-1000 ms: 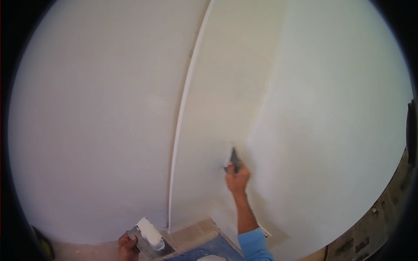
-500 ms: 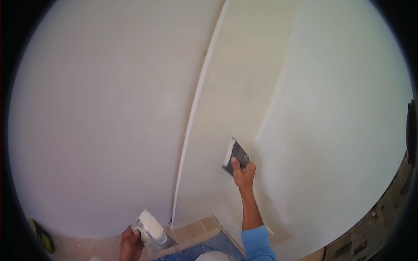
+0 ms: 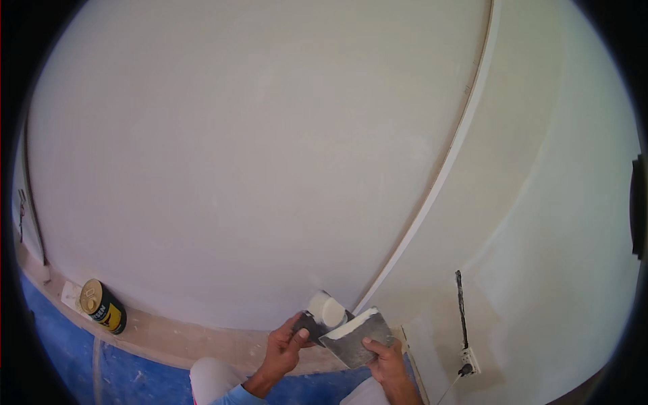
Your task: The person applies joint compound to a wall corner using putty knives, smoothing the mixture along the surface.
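My left hand [image 3: 283, 347], low centre, grips a dark metal putty blade [image 3: 306, 325] carrying a lump of white filler [image 3: 327, 310]. My right hand [image 3: 388, 364] grips a grey metal blade [image 3: 351, 344] with a white strip of filler along its upper edge. The right blade overlaps the left one just below the lump; whether they touch I cannot tell for sure. Behind them is a pale wall [image 3: 229, 189] with a long white vertical trim strip [image 3: 439, 175] to the right.
A green and yellow can [image 3: 101, 304] stands on the beige floor strip [image 3: 175, 337] at the lower left, beside blue floor covering [image 3: 145, 374]. A socket [image 3: 472, 358] with a black plug and cord sits low on the right wall. My white-clad knees [image 3: 209, 381] show below.
My view has swung left, bringing the can into sight. My right hand and its blade have left the wall and come down to the left blade, which is now nearer the centre.
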A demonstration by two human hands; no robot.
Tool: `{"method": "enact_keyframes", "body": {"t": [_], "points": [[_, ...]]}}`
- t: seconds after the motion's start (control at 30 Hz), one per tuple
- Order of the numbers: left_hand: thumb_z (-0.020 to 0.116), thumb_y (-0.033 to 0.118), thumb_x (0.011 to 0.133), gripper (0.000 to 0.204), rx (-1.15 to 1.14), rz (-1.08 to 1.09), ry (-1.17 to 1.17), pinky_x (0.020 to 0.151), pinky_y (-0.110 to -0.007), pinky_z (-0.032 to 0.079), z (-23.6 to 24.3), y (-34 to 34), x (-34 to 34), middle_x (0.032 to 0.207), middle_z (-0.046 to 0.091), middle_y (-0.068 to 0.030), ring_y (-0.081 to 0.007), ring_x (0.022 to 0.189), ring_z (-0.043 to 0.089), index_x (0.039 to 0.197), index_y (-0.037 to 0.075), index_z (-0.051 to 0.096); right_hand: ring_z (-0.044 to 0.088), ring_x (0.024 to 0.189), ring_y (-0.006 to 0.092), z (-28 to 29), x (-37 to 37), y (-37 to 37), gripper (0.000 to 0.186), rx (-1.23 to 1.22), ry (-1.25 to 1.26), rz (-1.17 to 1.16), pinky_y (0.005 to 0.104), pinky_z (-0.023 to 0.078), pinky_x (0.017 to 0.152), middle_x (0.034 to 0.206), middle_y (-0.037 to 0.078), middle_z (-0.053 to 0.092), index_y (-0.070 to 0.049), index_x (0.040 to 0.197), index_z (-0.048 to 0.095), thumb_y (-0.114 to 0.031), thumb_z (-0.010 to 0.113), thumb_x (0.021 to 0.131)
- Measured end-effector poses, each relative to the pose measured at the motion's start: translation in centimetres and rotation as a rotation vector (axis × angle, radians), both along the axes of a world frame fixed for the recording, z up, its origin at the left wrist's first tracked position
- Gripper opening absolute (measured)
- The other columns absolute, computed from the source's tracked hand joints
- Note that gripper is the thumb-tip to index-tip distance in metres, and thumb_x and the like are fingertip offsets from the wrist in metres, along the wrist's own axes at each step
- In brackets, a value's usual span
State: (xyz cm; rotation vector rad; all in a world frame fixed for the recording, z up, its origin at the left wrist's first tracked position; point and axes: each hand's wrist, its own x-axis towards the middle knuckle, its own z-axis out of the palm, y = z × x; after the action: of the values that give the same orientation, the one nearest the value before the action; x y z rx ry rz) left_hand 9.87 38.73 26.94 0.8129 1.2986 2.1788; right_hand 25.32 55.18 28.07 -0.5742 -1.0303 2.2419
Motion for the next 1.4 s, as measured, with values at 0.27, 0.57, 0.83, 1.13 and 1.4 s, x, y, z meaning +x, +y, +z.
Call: {"method": "enact_keyframes", "body": {"t": [0.27, 0.57, 0.83, 1.13, 1.4], "points": [[0.056, -0.012, 0.07, 0.066, -0.255, 0.002, 1.058, 0.066, -0.038, 0.058, 2.9, -1.3, 0.2, 0.116, 0.064, -0.0239, -0.0365, 0.08, 0.068, 0.134, 0.003, 0.052, 0.065, 0.102, 0.0274, -0.3, -0.2, 1.1, 0.041, -0.013, 0.146, 0.109, 0.0419, 0.054, 0.089, 0.113, 0.017, 0.064, 0.008, 0.121, 0.055, 0.005, 0.068, 0.082], [0.048, -0.004, 0.086, 0.038, -0.365, -0.109, -0.118, 0.073, -0.041, 0.055, -2.6, -0.8, -1.6, 0.102, 0.068, -0.018, -0.0308, 0.083, 0.068, 0.123, -0.005, 0.055, 0.064, 0.099, 0.0239, 4.9, 0.0, 0.9, 0.033, 0.602, 0.011, -0.014, 0.0341, 0.051, 0.087, 0.11, 0.015, 0.065, 0.006, 0.117, 0.059, 0.004, 0.062, 0.085], [0.054, 0.005, 0.095, 0.035, 0.158, -0.212, -0.664, 0.096, -0.038, 0.049, -1.5, 0.6, 0.8, 0.118, 0.061, -0.0137, -0.0224, 0.11, 0.059, 0.128, -0.007, 0.049, 0.06, 0.102, 0.0347, 5.5, 0.4, -1.4, 0.061, 1.641, -0.245, 0.174, 0.036, 0.051, 0.086, 0.122, 0.022, 0.052, 0.0, 0.13, 0.054, 0.011, 0.06, 0.071], [0.055, 0.008, 0.095, 0.022, -0.038, 0.019, -0.09, 0.067, -0.035, 0.05, 1.2, -1.5, -0.7, 0.092, 0.064, -0.0109, -0.0169, 0.077, 0.061, 0.114, -0.002, 0.054, 0.052, 0.111, 0.0444, -0.2, 0.9, 1.8, 0.057, 1.711, -0.61, 0.21, 0.0532, 0.042, 0.097, 0.124, 0.022, 0.052, -0.003, 0.122, 0.059, 0.004, 0.059, 0.066], [0.052, 0.007, 0.095, 0.012, -0.33, 0.329, 0.289, 0.058, -0.031, 0.041, 1.8, -1.4, -0.5, 0.075, 0.056, -0.0091, -0.0111, 0.066, 0.05, 0.104, -0.002, 0.053, 0.048, 0.108, 0.034, 2.8, -2.0, -1.4, 0.068, 2.151, -0.576, -0.303, 0.0481, 0.03, 0.091, 0.126, 0.017, 0.053, -0.013, 0.122, 0.065, -0.004, 0.058, 0.055]]}}
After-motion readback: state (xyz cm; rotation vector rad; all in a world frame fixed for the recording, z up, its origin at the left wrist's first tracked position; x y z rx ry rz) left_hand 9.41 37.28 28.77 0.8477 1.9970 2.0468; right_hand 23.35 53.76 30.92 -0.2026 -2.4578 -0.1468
